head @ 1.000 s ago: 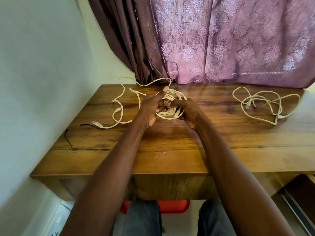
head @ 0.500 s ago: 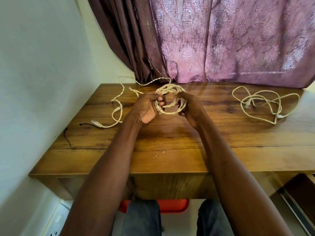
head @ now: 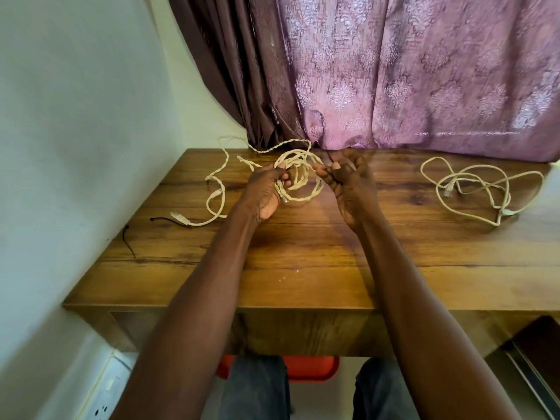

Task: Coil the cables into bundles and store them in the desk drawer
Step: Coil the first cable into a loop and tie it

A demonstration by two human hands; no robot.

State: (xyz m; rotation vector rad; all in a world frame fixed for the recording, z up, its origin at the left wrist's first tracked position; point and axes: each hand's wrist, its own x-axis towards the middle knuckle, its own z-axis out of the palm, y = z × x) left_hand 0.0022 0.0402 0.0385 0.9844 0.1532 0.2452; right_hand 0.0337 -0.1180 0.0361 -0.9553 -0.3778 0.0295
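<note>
A cream twisted cable is partly wound into a coil (head: 303, 180) held above the far middle of the wooden desk (head: 303, 262). My left hand (head: 266, 192) grips the coil's left side, with a plug end by its palm. My right hand (head: 348, 180) is at the coil's right edge and pinches a thin dark strand that looks like a black tie. The cable's loose tail (head: 216, 183) trails left across the desk to a plug (head: 180, 218). A second cream cable (head: 485, 189) lies loosely tangled at the right.
Two thin black ties (head: 159, 219) (head: 128, 241) lie near the desk's left edge by the white wall. A purple curtain (head: 394, 71) hangs behind the desk. A red stool (head: 312, 368) and my knees sit under the desk front (head: 303, 334). A dark open unit (head: 536, 347) is at lower right.
The coil has been lifted and turned, my hands have drawn slightly apart, and my right hand has come off the coil's loops to its right edge.
</note>
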